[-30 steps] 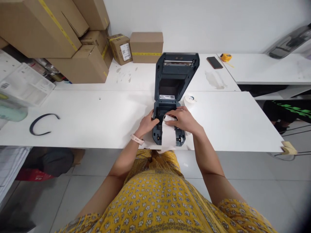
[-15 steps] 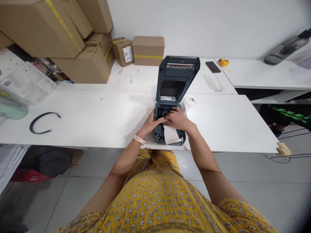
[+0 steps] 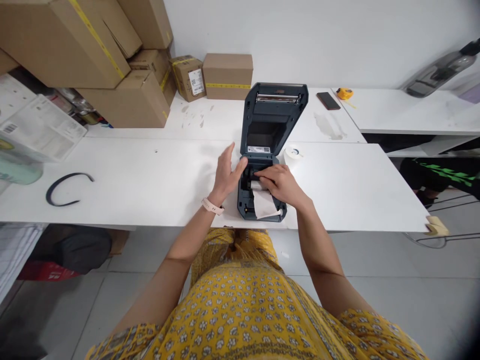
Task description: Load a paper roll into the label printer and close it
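Note:
A dark label printer [image 3: 243, 212] stands on the table with its lid [image 3: 275, 107] raised and leaning back. Inside its base a strip of white label paper [image 3: 264, 202] runs toward the front edge. My left hand [image 3: 225, 172] is lifted beside the printer's left side, thumb and fingers apart, holding nothing. Across the right side of the open base lies my right hand [image 3: 280, 182], its fingers stretched left over the compartment above the paper. Those fingertips reach into the printer; whether they touch the paper is hard to see. Right behind the base sits a white label roll [image 3: 292, 154].
Cardboard boxes [image 3: 123, 102] are piled at the back left, with a smaller box [image 3: 228, 75] by the wall. A black headband [image 3: 56, 187] lies at left. At the back right are a phone [image 3: 328, 101], a yellow tape measure [image 3: 344, 94] and a dark bottle [image 3: 438, 75].
My left hand has come away from the paper and out of the printer, rising up and left with its fingers spread. My right hand has stayed over the base, its fingers straighter.

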